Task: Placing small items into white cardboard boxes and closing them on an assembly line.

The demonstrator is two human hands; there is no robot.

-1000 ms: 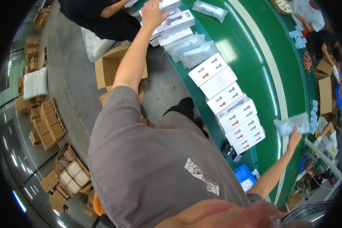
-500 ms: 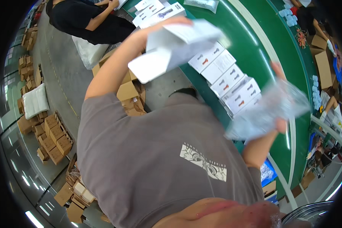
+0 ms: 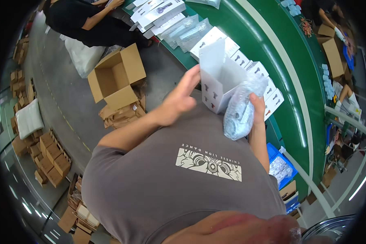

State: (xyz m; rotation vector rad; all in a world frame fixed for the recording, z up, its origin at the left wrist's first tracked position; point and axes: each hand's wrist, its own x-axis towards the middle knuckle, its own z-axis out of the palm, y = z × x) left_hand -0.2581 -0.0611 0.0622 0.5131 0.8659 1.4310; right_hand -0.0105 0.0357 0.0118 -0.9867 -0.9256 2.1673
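My left hand [image 3: 178, 99] holds a white carton [image 3: 216, 79] by its left side in front of my chest; the carton's top flap stands open. My right hand [image 3: 256, 109] grips a clear plastic bag [image 3: 239, 109] with a pale item inside, right beside the carton's open mouth and touching its lower right edge. Behind both hands a row of matching white cartons [image 3: 268, 91] lies flat on the green conveyor belt [image 3: 280, 53].
More white cartons and bagged items [image 3: 185, 28] lie farther up the belt. An open brown cardboard box [image 3: 116, 77] stands on the floor to the left. A person in black [image 3: 93, 22] works at top left. A blue bin [image 3: 281, 164] of bagged items sits lower right.
Both arms have drawn in from their reaches along the belt. The white carton and the bag are now together in front of my chest, and the carton's top is open.
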